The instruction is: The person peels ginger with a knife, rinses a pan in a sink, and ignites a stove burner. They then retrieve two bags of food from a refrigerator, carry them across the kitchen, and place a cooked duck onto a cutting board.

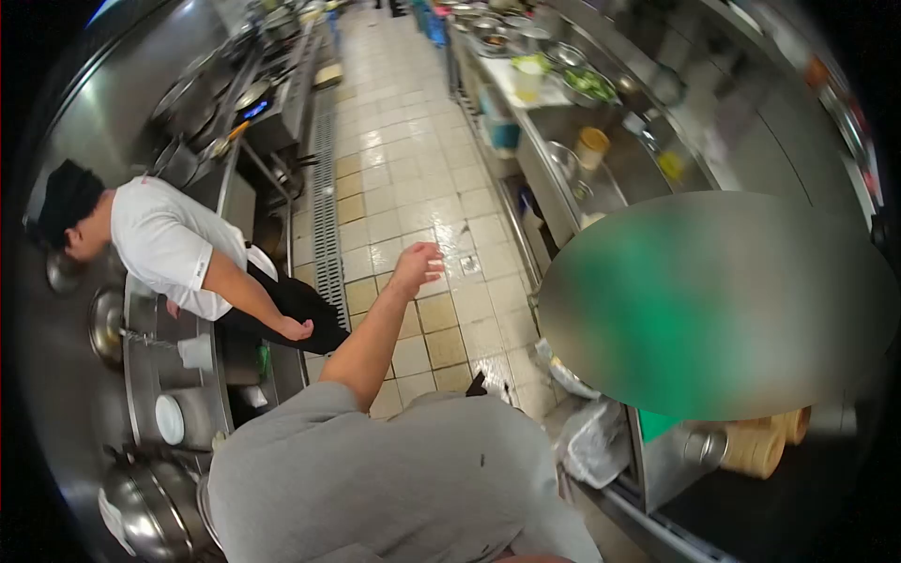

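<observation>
Mid-aisle, btwn two steel cook lines, the left hand (418, 266) hangs in the air w/ fingers spread and loose, clamped on nothing. Arm is stretched fwd from the grey-shirted shoulder. Right hand isn't in view, so can't tell its grip.

Nearest things: tiled floor (413, 169) directly under the hand, floor drain grate (326, 216) just to its left, edge of the steel counter (561, 211) to its right. None touched. Counter carries an orange-lidded tub (592, 145) and, further back, a bowl of greens (588, 84); a big part of it is blurred out. Stacked bamboo steamers (755, 448) and a crumpled plastic bag (591, 441) sit low on the right.

A co-worker (169, 244) in white top bends over the left line, their hand (298, 328) near the wearer's elbow. Big steel pots (155, 507) sit bottom left; a burner (255, 108) glows blue further up.

Risks, as I judge them:
- Floor tiles look glossy, poss. wet near the hand, so a slip is likely on a quick step.
- Aisle is tight; a swung arm could knock the co-worker.
- Lit burner close by means burn hazard if anyone stumbles left.
- Bag by the counter foot could snag a shoe.
</observation>
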Demonstrator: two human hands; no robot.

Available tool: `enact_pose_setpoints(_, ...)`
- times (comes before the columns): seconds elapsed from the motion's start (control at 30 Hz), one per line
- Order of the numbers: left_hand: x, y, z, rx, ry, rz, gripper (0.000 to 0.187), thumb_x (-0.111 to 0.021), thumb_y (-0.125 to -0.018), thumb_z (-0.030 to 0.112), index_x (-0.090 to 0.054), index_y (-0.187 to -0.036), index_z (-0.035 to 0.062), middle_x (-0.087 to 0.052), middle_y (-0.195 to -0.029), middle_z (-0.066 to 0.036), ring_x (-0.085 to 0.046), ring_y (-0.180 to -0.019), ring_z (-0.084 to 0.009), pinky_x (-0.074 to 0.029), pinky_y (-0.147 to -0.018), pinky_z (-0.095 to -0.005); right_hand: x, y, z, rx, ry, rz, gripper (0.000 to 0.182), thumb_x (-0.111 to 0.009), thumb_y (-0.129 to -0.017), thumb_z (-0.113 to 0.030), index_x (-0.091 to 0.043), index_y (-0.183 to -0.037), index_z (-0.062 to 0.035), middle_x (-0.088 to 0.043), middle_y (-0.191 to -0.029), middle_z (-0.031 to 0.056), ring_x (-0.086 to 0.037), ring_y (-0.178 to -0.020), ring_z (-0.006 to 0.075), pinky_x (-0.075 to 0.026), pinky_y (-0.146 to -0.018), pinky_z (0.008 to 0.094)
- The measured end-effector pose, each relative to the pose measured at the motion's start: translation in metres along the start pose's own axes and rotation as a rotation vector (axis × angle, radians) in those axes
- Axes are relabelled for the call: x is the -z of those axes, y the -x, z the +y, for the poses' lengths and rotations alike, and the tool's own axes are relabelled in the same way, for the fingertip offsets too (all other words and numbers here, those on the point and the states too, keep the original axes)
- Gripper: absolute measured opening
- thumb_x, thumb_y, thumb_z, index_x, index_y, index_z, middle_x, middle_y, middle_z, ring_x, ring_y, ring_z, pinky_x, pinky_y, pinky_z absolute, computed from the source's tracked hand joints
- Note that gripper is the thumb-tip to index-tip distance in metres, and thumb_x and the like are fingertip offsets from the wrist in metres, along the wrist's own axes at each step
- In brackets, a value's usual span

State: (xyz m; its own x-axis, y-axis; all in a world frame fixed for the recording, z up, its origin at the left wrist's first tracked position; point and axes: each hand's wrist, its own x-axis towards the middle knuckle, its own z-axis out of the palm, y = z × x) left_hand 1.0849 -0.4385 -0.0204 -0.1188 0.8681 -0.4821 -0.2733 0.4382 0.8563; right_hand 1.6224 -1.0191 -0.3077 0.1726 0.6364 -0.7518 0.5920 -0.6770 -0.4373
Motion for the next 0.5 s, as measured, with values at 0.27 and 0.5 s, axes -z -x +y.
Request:
enact_pose_setpoints(0.27,0.167,-0.113,-0.086,-0.114,-0.697,0.245,0.038,-0.068,-0.087,0.034,-0.069,-0.103,-0.0011,-0.072,-0.091,-0.016,-0.068,-0.073,-0.0252,-0.055,-0.067,-0.0377,0.133,-0.199,-0.348,0.12,-0.23,-0.175,0.032,-0.058,-0.091,-0.022,-0.068,-0.114,-0.0018,-0.071,-0.099,0.0161,-0.067,-0.089,0.0269,-0.055,-0.075,0.0384)
enact_pose_setpoints(0.5,0.263,0.012,-0.154,0.808,-0.529,0.765,0.047,-0.057,-0.087,0.044,-0.072,-0.095,0.0003,-0.072,-0.087,-0.019,-0.072,-0.081,-0.0309,-0.057,-0.065,-0.046,0.202,-0.346,-0.645,0.454,0.25,-0.141,0.034,-0.062,-0.092,-0.031,-0.07,-0.085,0.001,-0.067,-0.071,0.0131,-0.065,-0.068,0.0242,-0.05,-0.065,0.0409)
